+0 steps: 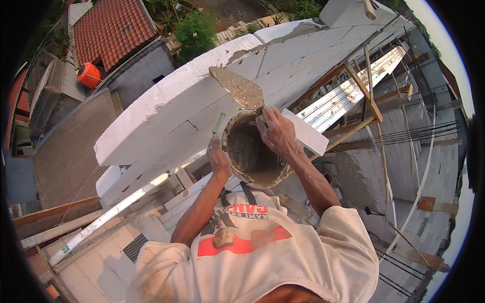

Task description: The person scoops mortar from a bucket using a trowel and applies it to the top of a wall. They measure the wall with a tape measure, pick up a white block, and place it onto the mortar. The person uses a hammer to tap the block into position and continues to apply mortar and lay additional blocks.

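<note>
A round bucket (236, 170) with a mortar-crusted rim is held in front of my chest, with wet grey mortar (252, 149) inside. My left hand (219, 157) is closed at its left rim. Just above those fingers a green tube-shaped grip (219, 122) sticks up; whether it belongs to the bucket's handle I cannot tell. My right hand (277, 132) is closed round a trowel, its handle hidden by the fingers. The trowel's mortar-smeared blade (241, 91) points up and left, past the bucket's far rim, over the side of a white block wall (187, 118).
The curved wall's top carries mortar patches, with a loose block (343, 12) at its far right. Another white block (304, 132) lies beside my right forearm. Wooden props (365, 93) and metal decking (348, 96) stand right; a long pale bar (108, 219) slants at left. Roofs lie below.
</note>
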The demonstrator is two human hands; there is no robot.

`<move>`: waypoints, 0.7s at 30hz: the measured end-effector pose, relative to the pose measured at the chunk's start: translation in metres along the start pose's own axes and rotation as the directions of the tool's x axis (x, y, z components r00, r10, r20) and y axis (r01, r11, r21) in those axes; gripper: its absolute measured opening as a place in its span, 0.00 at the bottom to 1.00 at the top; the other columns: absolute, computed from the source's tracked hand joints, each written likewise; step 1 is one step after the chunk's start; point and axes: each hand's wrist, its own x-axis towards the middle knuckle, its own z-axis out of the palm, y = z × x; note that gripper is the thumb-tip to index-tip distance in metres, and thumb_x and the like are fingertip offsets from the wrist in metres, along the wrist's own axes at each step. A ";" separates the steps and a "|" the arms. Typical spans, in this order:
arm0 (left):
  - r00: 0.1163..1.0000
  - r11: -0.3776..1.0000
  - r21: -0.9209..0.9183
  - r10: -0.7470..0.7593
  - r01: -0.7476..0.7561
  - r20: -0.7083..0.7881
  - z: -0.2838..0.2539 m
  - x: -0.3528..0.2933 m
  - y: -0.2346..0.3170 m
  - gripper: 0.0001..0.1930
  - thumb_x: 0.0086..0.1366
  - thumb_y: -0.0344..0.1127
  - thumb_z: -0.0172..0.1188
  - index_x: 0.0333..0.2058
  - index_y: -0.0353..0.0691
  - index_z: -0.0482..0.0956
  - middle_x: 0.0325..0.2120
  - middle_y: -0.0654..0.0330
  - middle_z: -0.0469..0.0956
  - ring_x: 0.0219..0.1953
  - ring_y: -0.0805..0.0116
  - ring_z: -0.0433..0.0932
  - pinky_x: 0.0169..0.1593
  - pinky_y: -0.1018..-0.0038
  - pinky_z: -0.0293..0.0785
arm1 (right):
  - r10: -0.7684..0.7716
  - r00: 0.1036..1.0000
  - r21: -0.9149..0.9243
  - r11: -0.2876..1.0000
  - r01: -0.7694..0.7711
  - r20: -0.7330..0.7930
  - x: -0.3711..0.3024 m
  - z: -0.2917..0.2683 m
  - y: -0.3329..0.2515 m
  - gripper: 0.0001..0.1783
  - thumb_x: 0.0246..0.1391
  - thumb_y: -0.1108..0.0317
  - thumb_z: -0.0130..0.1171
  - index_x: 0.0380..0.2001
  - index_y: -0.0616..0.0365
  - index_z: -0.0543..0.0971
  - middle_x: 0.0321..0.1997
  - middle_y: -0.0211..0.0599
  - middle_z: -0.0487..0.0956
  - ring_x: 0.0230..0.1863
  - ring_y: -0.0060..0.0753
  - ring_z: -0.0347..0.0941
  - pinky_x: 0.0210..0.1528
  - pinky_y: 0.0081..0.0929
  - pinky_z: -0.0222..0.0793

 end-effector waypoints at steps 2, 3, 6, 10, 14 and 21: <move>0.998 0.999 -0.049 0.007 -0.005 0.056 -0.013 0.012 -0.011 0.23 0.78 0.50 0.48 0.46 0.33 0.78 0.37 0.60 0.75 0.40 0.68 0.69 0.48 0.67 0.66 | 0.093 0.994 0.150 0.985 -0.084 -0.054 -0.033 -0.017 -0.015 0.11 0.63 0.68 0.62 0.41 0.63 0.73 0.34 0.49 0.75 0.34 0.57 0.77 0.36 0.44 0.73; 0.994 0.995 -0.084 0.056 -0.049 0.089 -0.011 0.012 -0.008 0.22 0.78 0.51 0.49 0.41 0.34 0.77 0.32 0.64 0.72 0.36 0.70 0.66 0.44 0.67 0.66 | 0.136 0.989 0.157 0.980 -0.125 -0.060 -0.053 -0.023 -0.013 0.13 0.63 0.67 0.62 0.44 0.63 0.74 0.38 0.51 0.77 0.37 0.59 0.77 0.39 0.47 0.74; 0.973 0.984 -0.008 0.180 -0.181 0.146 -0.008 0.007 0.015 0.23 0.79 0.51 0.48 0.35 0.35 0.75 0.28 0.67 0.68 0.32 0.73 0.63 0.38 0.70 0.62 | 0.322 0.945 0.027 0.946 -0.324 0.058 -0.120 -0.035 -0.012 0.18 0.63 0.63 0.60 0.50 0.64 0.77 0.44 0.55 0.80 0.42 0.62 0.79 0.45 0.51 0.75; 0.931 0.964 0.125 0.183 -0.232 0.316 -0.011 0.001 0.049 0.26 0.79 0.53 0.46 0.32 0.33 0.75 0.24 0.68 0.66 0.29 0.74 0.62 0.35 0.74 0.61 | 0.492 0.822 -0.130 0.870 -0.475 0.287 -0.171 -0.003 -0.002 0.24 0.59 0.66 0.64 0.55 0.69 0.75 0.47 0.60 0.81 0.44 0.63 0.79 0.47 0.46 0.76; 0.839 0.933 0.131 0.231 -0.334 0.493 -0.007 0.006 0.065 0.25 0.79 0.51 0.47 0.30 0.35 0.75 0.23 0.70 0.64 0.28 0.76 0.61 0.34 0.76 0.60 | 0.599 0.768 -0.241 0.798 -0.552 0.225 -0.149 0.055 -0.006 0.22 0.57 0.68 0.64 0.51 0.69 0.74 0.46 0.61 0.79 0.42 0.64 0.80 0.46 0.50 0.79; 0.772 0.962 -0.040 0.240 -0.268 0.588 -0.001 0.007 0.089 0.21 0.79 0.46 0.51 0.27 0.40 0.72 0.24 0.75 0.62 0.29 0.81 0.57 0.33 0.77 0.54 | 0.449 0.797 -0.409 0.868 -0.283 0.403 -0.155 0.074 -0.037 0.17 0.60 0.73 0.52 0.50 0.71 0.74 0.47 0.61 0.77 0.43 0.57 0.83 0.41 0.46 0.83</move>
